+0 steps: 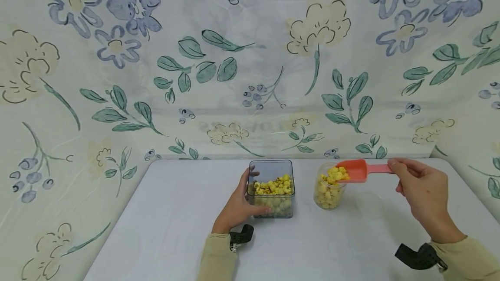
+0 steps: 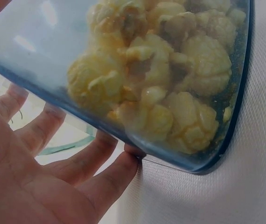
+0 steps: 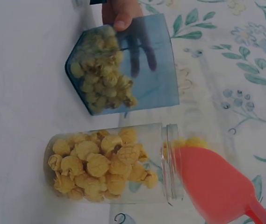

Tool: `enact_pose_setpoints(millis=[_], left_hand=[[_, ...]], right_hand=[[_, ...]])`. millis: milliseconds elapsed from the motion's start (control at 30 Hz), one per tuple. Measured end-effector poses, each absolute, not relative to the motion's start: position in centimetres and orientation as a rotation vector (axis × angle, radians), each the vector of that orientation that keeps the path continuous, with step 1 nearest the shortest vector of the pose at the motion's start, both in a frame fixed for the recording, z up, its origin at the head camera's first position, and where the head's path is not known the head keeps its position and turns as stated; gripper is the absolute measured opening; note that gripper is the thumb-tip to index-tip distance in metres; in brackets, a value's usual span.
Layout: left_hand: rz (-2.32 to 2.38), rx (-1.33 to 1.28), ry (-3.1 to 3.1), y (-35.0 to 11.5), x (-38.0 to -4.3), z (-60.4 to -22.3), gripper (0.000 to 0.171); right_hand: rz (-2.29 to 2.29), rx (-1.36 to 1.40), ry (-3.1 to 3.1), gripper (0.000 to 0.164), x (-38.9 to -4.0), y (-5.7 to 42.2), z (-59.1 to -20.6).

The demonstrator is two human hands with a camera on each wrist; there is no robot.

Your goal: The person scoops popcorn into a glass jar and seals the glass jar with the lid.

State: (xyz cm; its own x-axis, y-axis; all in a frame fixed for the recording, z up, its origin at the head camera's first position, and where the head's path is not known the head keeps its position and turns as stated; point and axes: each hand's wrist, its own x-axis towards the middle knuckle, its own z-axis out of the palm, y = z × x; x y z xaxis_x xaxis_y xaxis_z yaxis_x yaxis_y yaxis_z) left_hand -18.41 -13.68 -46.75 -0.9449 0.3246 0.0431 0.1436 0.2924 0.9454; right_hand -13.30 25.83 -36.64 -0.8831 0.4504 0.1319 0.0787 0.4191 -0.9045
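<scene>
My left hand grips a clear bluish square container by its left side, thumb across the front and fingers behind. Yellow popcorn fills its lower part. To its right stands a clear round jar partly filled with popcorn. My right hand pinches the handle end of a red scoop. The scoop's front lies over the jar's mouth, with several popcorn pieces at its tip. In the left wrist view, the fingers lie along the container's wall.
Both containers stand on a white table. A curtain printed with flowers and leaves hangs behind and at the sides. A faint clear round thing, perhaps a lid, lies right of the jar. Each wrist wears a black strap mount.
</scene>
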Motion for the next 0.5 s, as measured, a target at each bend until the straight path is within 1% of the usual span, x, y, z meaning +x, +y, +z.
enact_pose_setpoints(millis=[167, 333, 500], left_hand=[[1.726, 0.441, 2.396, -13.74, -18.36, -46.85, 0.122], [1.737, 0.451, 2.385, -13.79, -18.41, -46.98, 0.122], [1.742, 0.446, 2.377, -13.79, -18.48, -46.99, 0.123]], right_hand=[[1.395, -0.411, -2.333, 0.047, -13.25, 25.78, -36.29], [1.399, -0.452, -2.308, 0.047, -13.22, 25.79, -35.92], [1.436, -0.496, -2.261, 0.041, -13.29, 25.63, -35.63]])
